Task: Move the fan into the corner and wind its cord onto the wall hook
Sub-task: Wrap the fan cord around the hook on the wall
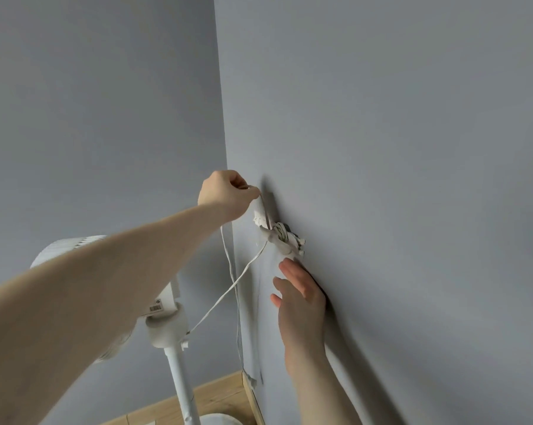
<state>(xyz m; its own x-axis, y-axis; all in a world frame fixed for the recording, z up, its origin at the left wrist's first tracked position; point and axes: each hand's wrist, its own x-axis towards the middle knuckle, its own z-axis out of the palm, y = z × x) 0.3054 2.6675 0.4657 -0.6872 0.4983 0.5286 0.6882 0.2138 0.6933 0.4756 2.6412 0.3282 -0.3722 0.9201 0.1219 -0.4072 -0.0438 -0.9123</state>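
A white pedestal fan [167, 326] stands in the corner at the lower left, its head partly behind my left forearm. Its white cord [228, 289] runs up from the motor housing to a wall hook [279, 236] on the right wall, where several turns are wound. My left hand [225, 191] is above the hook, fingers pinched on the cord, and a loop hangs down from it. My right hand [302, 296] lies flat against the wall just below the hook, fingers apart, fingertips touching the hook's lower end.
Two grey-blue walls meet in a corner [228, 148] just left of the hook. A wooden skirting board [222, 394] runs along the floor. The fan's round white base [219, 420] sits at the bottom edge.
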